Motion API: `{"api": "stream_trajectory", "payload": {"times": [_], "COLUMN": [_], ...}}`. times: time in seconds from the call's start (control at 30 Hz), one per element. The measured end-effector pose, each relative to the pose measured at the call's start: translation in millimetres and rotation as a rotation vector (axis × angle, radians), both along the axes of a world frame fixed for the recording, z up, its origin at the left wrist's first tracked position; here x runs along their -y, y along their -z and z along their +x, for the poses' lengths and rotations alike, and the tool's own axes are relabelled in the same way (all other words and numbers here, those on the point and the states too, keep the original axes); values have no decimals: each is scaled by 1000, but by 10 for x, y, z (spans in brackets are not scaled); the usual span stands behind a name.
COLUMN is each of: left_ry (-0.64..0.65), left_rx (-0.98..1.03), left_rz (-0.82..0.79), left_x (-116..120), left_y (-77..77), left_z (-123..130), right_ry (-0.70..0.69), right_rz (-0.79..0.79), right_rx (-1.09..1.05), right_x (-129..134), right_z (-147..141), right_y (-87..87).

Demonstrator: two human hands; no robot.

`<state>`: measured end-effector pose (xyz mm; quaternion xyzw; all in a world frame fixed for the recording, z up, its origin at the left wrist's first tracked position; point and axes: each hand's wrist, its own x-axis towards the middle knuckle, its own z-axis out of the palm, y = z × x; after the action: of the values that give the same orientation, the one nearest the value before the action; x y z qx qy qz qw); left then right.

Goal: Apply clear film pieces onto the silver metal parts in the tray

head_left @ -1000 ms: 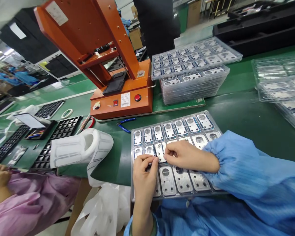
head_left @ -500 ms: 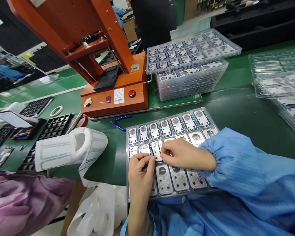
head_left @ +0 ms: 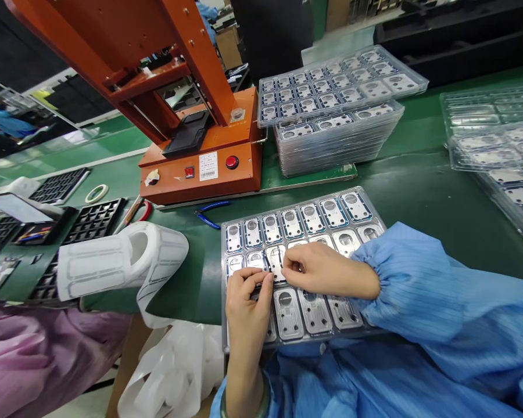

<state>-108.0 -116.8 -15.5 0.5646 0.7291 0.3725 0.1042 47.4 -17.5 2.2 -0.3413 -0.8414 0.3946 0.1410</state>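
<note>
A co-worker's pink sleeve (head_left: 35, 360) lies at the far left, below black trays (head_left: 93, 220) on the green surface (head_left: 418, 197). Next to them sits a white label roll (head_left: 108, 261), with a tape roll (head_left: 96, 193) behind it. A white plastic bag (head_left: 169, 371) hangs below the surface edge. Blue-handled pliers (head_left: 211, 213) lie just in front of an orange press (head_left: 200, 180).

A clear tray (head_left: 223, 302) of metal plates lies in front of the person. The left hand (head_left: 246, 302) and right hand (head_left: 318, 270) are both closed in a pinch, meeting at one metal plate (head_left: 275, 258) in the tray's second row. What they grip is too small to tell. The right hand comes from a blue sleeve (head_left: 409, 278). Stacked clear trays (head_left: 335, 139) stand beyond, with more (head_left: 492, 151) at the far right.
</note>
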Motion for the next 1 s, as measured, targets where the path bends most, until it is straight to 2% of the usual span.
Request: {"api": "stream_trajectory", "payload": {"times": [0.57, 1.0], "left_ry": [0, 9], "left_rx": [-27, -37], "left_rz": [1, -12], "left_x": [4, 1], "left_y": [7, -2], "left_z": [6, 1], "right_ry": [-11, -36], "right_rz": [11, 133], "right_rx": [2, 4], "right_x": [14, 55], "right_z": [12, 17], "right_y": [-1, -2]}}
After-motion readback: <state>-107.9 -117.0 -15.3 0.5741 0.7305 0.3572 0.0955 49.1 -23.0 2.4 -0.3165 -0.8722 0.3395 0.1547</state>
